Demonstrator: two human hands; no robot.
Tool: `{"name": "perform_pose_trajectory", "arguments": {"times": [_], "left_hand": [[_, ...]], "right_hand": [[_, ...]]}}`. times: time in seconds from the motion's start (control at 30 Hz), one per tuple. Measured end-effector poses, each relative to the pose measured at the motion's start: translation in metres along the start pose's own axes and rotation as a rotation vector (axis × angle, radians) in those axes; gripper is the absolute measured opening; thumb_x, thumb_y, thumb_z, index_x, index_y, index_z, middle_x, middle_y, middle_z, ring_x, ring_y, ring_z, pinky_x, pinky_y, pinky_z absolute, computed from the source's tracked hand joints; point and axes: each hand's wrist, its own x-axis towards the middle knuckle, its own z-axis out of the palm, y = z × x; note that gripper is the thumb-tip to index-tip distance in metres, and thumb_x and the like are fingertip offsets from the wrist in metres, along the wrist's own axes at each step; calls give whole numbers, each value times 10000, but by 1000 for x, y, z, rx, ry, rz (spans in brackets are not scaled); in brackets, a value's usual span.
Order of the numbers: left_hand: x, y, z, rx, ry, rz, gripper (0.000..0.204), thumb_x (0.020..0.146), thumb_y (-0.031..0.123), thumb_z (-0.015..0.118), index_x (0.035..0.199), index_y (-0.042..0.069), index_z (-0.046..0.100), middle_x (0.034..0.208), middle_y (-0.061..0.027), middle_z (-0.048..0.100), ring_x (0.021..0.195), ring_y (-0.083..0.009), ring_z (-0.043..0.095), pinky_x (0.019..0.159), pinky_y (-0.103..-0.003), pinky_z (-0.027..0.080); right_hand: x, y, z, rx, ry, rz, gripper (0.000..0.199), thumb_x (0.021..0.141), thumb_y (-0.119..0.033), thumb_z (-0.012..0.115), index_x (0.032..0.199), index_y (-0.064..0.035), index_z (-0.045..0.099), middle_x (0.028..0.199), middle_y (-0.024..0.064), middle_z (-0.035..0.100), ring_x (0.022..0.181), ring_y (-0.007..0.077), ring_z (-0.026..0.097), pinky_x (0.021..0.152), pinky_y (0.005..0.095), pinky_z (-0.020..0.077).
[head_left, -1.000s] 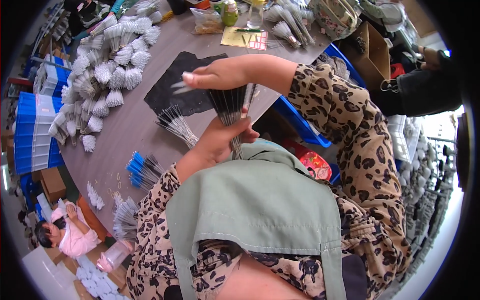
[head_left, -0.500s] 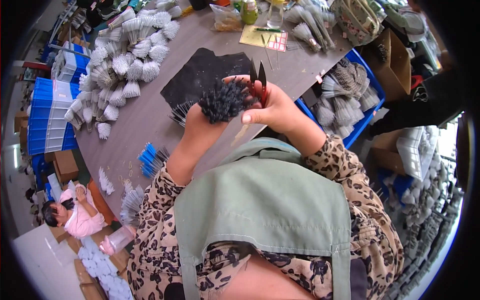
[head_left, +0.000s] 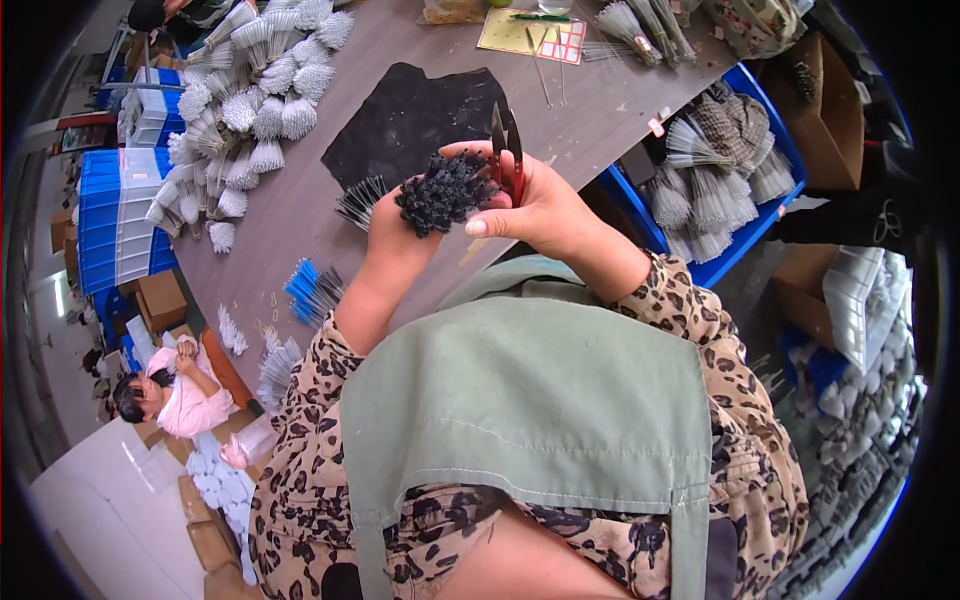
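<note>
My left hand (head_left: pixel 393 240) is wrapped around a bundle of thin brushes (head_left: pixel 443 198), their black bristly heads facing up toward me. The thin wire stems (head_left: pixel 360 203) stick out beyond the hand, over the table. Tucked in my right hand (head_left: pixel 550 212) are red-handled scissors (head_left: pixel 511 178), their dark pointed blades aimed away from me. The right fingers reach around the far side of the brush heads, and the right thumb lies close to their near edge. A black sheet (head_left: pixel 405 120) lies flat on the table just beyond both hands.
Many white-tipped brush bundles (head_left: pixel 268 118) are heaped at the far left. Blue-tipped brushes (head_left: pixel 302 288) lie beside my left forearm. A blue crate (head_left: pixel 718 262) with grey-white bundles stands at the right table edge. A person in pink (head_left: pixel 195 400) sits at the left.
The view has shifted, so the table items sit higher. The right thumb has moved slightly left, closer over the brush heads. Both hands keep their holds.
</note>
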Motion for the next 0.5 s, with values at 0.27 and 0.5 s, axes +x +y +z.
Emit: {"name": "perform_pose_trajectory", "arguments": {"times": [0.27,0.5], "left_hand": [[3,2,11,-1,18,7,249,740,-16,616,984,30,631,882,-81,674,823,-173,647,734,-280,485],[5,18,8,55,15,51,273,757,-33,584,1011,50,644,914,-88,676,863,-220,644,790,-307,478]], "right_hand": [[-6,-8,-13,42,-79,23,736,696,-39,789,1341,-61,435,972,-75,544,712,-11,393,683,136,374],[-6,-15,-14,68,-81,13,693,724,-64,776,1337,-71,454,713,-90,396,694,14,409,694,174,380]]}}
